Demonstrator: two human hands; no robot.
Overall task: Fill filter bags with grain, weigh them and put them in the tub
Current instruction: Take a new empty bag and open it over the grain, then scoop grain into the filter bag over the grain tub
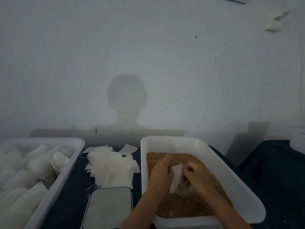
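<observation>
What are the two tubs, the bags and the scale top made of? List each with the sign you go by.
Tubs: likely plastic, white, smooth, with rolled rims and rounded corners.
Bag in the hands: thin white filter paper or non-woven fabric; it creases and looks slightly see-through.
Scale top: smooth pale plate with dull sheen, perhaps metal or glass; dim light leaves it open.

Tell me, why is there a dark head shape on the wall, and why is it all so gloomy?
Head view: the shape is the person's shadow on the wall, thrown by light from behind; the room is dim and the left tub looks soft and blurry.
</observation>
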